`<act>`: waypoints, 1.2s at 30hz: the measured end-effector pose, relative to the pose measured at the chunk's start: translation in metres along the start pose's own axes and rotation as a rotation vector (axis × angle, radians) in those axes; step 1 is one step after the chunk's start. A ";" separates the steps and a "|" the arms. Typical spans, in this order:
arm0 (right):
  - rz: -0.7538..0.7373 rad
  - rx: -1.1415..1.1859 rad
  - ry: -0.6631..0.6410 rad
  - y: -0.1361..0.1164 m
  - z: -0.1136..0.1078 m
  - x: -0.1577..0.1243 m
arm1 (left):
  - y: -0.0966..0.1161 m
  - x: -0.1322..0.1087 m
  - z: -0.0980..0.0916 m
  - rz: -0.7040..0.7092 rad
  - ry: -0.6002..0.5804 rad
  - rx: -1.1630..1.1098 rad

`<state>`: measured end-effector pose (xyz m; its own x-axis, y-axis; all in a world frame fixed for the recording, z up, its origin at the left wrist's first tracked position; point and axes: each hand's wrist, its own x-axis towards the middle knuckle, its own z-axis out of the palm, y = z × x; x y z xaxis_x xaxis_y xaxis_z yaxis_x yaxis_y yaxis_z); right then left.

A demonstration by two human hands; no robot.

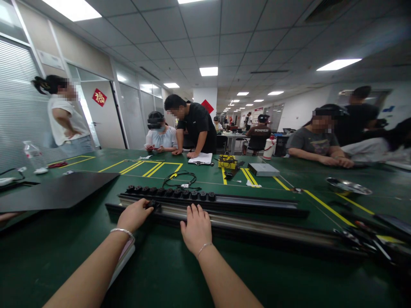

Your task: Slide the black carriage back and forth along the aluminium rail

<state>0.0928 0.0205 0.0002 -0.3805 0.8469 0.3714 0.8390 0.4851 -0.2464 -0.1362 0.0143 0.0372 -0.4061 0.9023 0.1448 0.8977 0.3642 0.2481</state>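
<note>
A long black track rail (257, 224) lies across the green table in front of me, with a pale channel along its top. At the rail's left end, my left hand (135, 216) pinches a small black module (154, 205) against the channel. My right hand (196, 229) rests with fingers outstretched on the same rail, near its middle, holding nothing. Just behind lies a second black rail (257, 202), parallel to the near one. A row of several black socket-like modules (177, 193) sits along its left part.
A black panel (61, 188) lies at left, a coiled black cable (181, 179) behind the rails. Farther back are a clipboard (201, 159), a yellow box (227, 161) and a grey box (263, 170). A metal dish (348, 186) and dark tools stand right. Several people are around the table.
</note>
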 end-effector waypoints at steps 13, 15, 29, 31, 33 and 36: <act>0.000 0.006 0.006 0.000 0.000 0.000 | 0.006 -0.002 0.001 0.025 0.018 0.061; 0.001 0.009 0.008 0.000 -0.001 0.000 | 0.009 -0.004 0.001 0.027 0.020 0.073; 0.007 0.025 0.003 -0.001 -0.001 0.001 | 0.014 -0.006 -0.002 0.034 0.014 0.083; 0.004 0.026 0.008 -0.001 0.000 0.001 | 0.014 -0.007 -0.003 0.030 0.012 0.077; 0.002 0.028 0.009 -0.001 0.000 0.001 | 0.015 -0.007 -0.003 0.024 0.009 0.070; 0.002 0.024 0.006 -0.001 0.000 0.001 | 0.014 -0.007 -0.003 0.019 0.005 0.061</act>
<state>0.0919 0.0210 0.0012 -0.3761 0.8466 0.3765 0.8304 0.4883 -0.2684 -0.1210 0.0123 0.0429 -0.3893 0.9081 0.1541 0.9140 0.3601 0.1867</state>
